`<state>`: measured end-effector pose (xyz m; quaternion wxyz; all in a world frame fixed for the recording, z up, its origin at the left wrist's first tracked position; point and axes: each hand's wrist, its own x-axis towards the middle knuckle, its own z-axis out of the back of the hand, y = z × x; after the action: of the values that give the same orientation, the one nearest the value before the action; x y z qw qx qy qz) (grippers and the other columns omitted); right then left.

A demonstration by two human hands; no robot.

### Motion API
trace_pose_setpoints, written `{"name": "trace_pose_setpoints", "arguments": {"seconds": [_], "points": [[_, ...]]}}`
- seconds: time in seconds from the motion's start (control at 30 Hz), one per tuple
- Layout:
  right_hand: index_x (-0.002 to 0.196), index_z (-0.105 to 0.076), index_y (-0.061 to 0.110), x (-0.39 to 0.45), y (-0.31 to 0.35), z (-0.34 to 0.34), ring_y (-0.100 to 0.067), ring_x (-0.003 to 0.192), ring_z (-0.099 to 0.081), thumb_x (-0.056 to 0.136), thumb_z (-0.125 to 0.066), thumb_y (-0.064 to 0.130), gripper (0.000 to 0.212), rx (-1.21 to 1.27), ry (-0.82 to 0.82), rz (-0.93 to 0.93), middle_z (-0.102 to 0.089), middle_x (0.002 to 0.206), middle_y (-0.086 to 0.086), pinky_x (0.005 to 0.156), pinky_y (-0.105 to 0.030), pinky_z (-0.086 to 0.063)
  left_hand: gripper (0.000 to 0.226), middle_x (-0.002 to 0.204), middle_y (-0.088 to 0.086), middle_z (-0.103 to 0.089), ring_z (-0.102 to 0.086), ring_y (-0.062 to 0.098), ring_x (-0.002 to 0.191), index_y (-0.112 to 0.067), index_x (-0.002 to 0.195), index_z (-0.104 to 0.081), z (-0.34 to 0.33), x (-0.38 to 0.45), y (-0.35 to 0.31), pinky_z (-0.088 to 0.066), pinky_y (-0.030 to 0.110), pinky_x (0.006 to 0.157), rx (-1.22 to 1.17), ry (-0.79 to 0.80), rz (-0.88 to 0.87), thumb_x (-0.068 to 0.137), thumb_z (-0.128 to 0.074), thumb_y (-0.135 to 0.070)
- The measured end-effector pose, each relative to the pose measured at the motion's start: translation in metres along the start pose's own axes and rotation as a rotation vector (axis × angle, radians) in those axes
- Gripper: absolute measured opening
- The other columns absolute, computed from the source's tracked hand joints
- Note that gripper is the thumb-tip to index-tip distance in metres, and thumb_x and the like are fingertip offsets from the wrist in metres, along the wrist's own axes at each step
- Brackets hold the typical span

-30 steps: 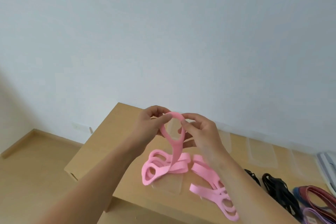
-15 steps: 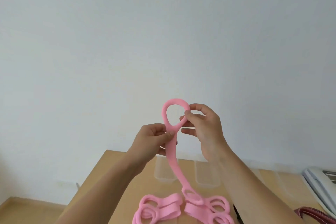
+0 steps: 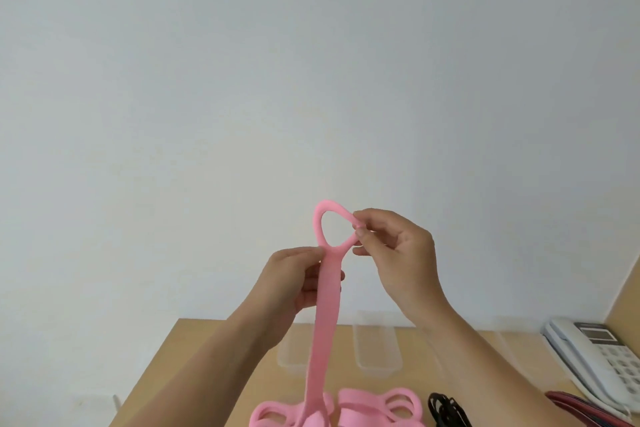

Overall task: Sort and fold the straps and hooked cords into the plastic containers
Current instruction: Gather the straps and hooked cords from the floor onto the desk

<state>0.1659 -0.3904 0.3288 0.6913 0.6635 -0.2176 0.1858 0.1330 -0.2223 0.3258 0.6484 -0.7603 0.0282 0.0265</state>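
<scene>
From the head view, your left hand (image 3: 298, 279) grips the pink strap (image 3: 325, 315) just under its end loop, while your right hand (image 3: 391, 246) pinches that loop at about three o'clock. A second ago you held it low over the table (image 3: 166, 367); now it hangs lifted and pulled straight, its tail on the pink pile (image 3: 374, 409) at six o'clock. It looks ready for folding into a container (image 3: 377, 354).

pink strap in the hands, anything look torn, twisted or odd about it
Nothing stands out. The pink strap hangs straight and flat from the left hand, with no tear visible; the right hand pinches its open end loop. Its lower end runs out of frame.
</scene>
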Motion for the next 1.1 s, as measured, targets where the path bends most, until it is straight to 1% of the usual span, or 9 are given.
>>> {"name": "trace_pose_setpoints", "arguments": {"seconds": [0.1, 0.2, 0.3, 0.43, 0.57, 0.63, 0.73, 0.87, 1.1], "points": [[0.092, -0.079, 0.017, -0.006, -0.005, 0.0, -0.019, 0.087, -0.074, 0.091, -0.065, -0.008, 0.029, -0.068, -0.017, 0.053, -0.077, 0.093, 0.007, 0.08, -0.039, -0.062, 0.056, 0.101, 0.027, -0.075, -0.073, 0.036, 0.084, 0.004, 0.112, -0.073, 0.002, 0.0, -0.006, -0.058, 0.043, 0.078, -0.131, 0.052, 0.094, 0.105, -0.046, -0.045], [0.084, -0.08, 0.018, -0.014, -0.008, -0.003, -0.011, 0.102, -0.071, 0.087, -0.068, -0.011, 0.032, -0.217, 0.006, 0.21, -0.076, 0.099, 0.007, 0.083, -0.029, -0.059, 0.075, 0.102, 0.023, -0.074, -0.071, 0.034, 0.093, -0.003, 0.109, -0.078, 0.008, 0.001, -0.006, -0.059, 0.046, 0.087, -0.072, 0.139, 0.078, 0.094, -0.047, -0.07], [0.081, -0.081, 0.018, -0.017, -0.013, -0.002, -0.005, 0.1, -0.07, 0.084, -0.071, -0.012, 0.032, -0.373, 0.0, 0.364, -0.075, 0.103, 0.005, 0.084, -0.016, -0.053, 0.046, 0.101, 0.014, -0.073, -0.071, 0.027, 0.096, -0.013, 0.106, -0.081, 0.01, -0.002, -0.003, -0.059, 0.043, 0.093, -0.007, 0.201, 0.006, 0.094, -0.061, -0.053], [0.08, -0.081, 0.017, -0.02, -0.019, 0.0, -0.003, 0.099, -0.069, 0.08, -0.069, -0.016, 0.035, -0.458, -0.013, 0.436, -0.074, 0.106, 0.004, 0.087, -0.014, -0.051, 0.023, 0.116, 0.02, -0.074, -0.072, 0.028, 0.103, -0.005, 0.114, -0.077, 0.014, -0.001, 0.005, -0.06, 0.04, 0.093, -0.011, 0.198, -0.087, 0.097, -0.066, -0.016], [0.095, -0.079, 0.018, -0.025, -0.011, 0.001, -0.01, 0.107, -0.068, 0.084, -0.065, -0.012, 0.035, -0.246, 0.067, 0.265, -0.072, 0.108, 0.007, 0.084, -0.021, -0.056, 0.02, 0.113, 0.023, -0.074, -0.073, 0.033, 0.1, -0.003, 0.112, -0.076, 0.013, 0.0, 0.008, -0.061, 0.041, 0.091, 0.014, 0.138, -0.121, 0.096, -0.068, -0.013], [0.107, -0.075, 0.018, -0.024, -0.004, 0.0, -0.012, 0.109, -0.066, 0.086, -0.072, -0.003, 0.029, -0.163, 0.111, 0.165, -0.07, 0.109, 0.01, 0.081, -0.02, -0.057, 0.019, 0.107, 0.02, -0.076, -0.073, 0.029, 0.096, -0.007, 0.111, -0.077, 0.012, 0.002, 0.009, -0.062, 0.041, 0.089, 0.039, 0.131, -0.143, 0.096, -0.069, -0.015], [0.118, -0.068, 0.022, -0.018, -0.003, -0.001, -0.01, 0.106, -0.067, 0.085, -0.079, 0.01, 0.036, -0.156, 0.194, 0.014, -0.07, 0.11, 0.009, 0.081, -0.028, -0.06, 0.019, 0.103, 0.017, -0.077, -0.074, 0.026, 0.094, -0.012, 0.111, -0.079, 0.011, 0.001, 0.008, -0.061, 0.041, 0.085, 0.06, 0.151, -0.174, 0.095, -0.07, -0.019], [0.116, -0.067, 0.021, -0.011, -0.001, 0.002, -0.022, 0.096, -0.071, 0.084, -0.078, 0.001, 0.039, -0.053, 0.299, -0.109, -0.074, 0.101, -0.002, 0.083, -0.039, -0.061, 0.019, 0.094, 0.01, -0.078, -0.073, 0.021, 0.085, -0.011, 0.108, -0.08, 0.011, -0.001, 0.006, -0.059, 0.036, 0.075, 0.054, 0.152, -0.171, 0.094, -0.07, -0.02], [0.109, -0.07, 0.011, -0.01, -0.002, -0.002, -0.028, 0.089, -0.073, 0.083, -0.074, -0.01, 0.034, 0.076, 0.237, -0.123, -0.076, 0.095, -0.008, 0.081, -0.042, -0.062, 0.019, 0.104, 0.017, -0.078, -0.076, 0.025, 0.101, -0.005, 0.108, -0.078, 0.012, -0.001, 0.005, -0.062, 0.039, 0.078, 0.058, 0.154, -0.215, 0.091, -0.072, -0.01]]}}
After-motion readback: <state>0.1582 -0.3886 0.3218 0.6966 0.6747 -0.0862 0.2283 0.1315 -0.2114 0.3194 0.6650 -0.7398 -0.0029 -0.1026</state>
